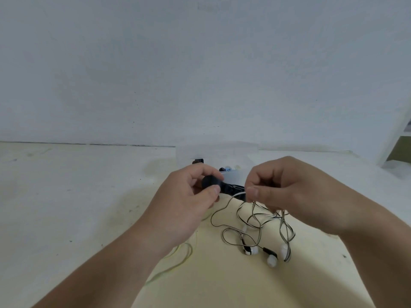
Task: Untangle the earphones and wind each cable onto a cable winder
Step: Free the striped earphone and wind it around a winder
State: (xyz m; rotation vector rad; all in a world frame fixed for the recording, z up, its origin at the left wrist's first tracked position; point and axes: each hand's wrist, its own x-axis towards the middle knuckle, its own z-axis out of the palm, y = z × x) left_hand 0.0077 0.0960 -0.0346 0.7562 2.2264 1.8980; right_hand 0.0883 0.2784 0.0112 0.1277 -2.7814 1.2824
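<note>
The left hand (189, 196) gripped a black cable winder (210, 182); the right hand (284, 192) pinched the white, black-edged earphone cable (258, 221), whose loops and earbuds (271, 258) lay tangled at five o'clock from the winder. The table (77, 196) spread wide toward nine o'clock

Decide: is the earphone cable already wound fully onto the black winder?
No, the cable hangs in loose loops below the right hand, earbuds on the table.

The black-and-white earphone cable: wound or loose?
Loose: the black-and-white earphone cable hangs in tangled loops below the right hand; one strand reaches the left hand's black winder.
</note>
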